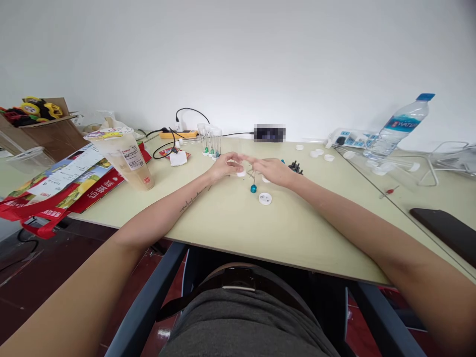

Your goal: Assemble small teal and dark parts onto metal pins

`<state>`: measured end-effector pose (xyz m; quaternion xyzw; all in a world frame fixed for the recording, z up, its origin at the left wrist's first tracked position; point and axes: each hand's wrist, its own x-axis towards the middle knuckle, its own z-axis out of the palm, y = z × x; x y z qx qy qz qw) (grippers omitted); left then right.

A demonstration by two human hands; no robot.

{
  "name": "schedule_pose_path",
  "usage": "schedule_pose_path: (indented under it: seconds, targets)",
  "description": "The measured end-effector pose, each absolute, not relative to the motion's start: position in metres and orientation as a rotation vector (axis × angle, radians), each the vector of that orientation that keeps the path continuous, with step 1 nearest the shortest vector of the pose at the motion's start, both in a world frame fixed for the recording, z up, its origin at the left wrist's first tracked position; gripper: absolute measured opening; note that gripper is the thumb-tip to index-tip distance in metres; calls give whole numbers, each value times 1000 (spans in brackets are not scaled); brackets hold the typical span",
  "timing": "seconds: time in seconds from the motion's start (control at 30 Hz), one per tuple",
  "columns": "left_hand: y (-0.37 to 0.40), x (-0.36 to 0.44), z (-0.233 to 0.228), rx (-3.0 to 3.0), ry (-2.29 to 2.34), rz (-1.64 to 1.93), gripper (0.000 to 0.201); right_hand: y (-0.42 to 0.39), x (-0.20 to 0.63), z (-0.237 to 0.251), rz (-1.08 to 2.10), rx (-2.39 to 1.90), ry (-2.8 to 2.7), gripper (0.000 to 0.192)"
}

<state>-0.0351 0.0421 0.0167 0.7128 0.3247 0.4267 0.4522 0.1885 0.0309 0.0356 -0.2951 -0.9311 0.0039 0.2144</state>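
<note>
My left hand rests on the table with its fingers curled and the thumb below them, beside a small white round cap. My right hand reaches in from the other side, and its fingertips meet those of the left. Whatever lies between the fingertips is too small or hidden to make out. Below the right fingers is a teal knob with a thin metal rod running up toward the hand. Closer to me lies a white cap holding tiny parts. Another white cap is partly covered by the right hand.
Clear tubes stand behind my left hand. Small black pieces are heaped beyond my right wrist. A drink cup stands left, a water bottle right. A power strip, cables and a dark phone also lie around.
</note>
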Motion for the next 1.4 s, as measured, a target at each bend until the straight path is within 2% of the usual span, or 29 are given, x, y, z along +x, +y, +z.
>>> schedule_pose_path:
  seconds: [0.13, 0.23, 0.3, 0.57, 0.73, 1.03, 1.4]
  targets:
    - [44, -38, 17, 1704, 919, 1194, 45, 37, 186, 36, 348, -917, -2208, 16]
    - [41, -36, 19, 1715, 935, 1211, 49, 41, 181, 32, 757, -856, -2200, 20]
    - [38, -33, 21, 1722, 918, 1216, 49, 43, 178, 28, 878, -853, -2254, 20]
    - [30, -22, 14, 1748, 908, 1130, 48, 51, 181, 20, 498, -1101, -2285, 8]
    - [31, -16, 6, 1829, 850, 1102, 46, 49, 183, 36, 300, -1172, -2153, 14]
    - [23, -9, 8, 1923, 809, 1091, 46, 21, 170, 88, 493, -766, -1679, 8]
    - [24, -10, 7, 1930, 827, 1085, 48, 13, 165, 88, 579, -791, -1732, 16]
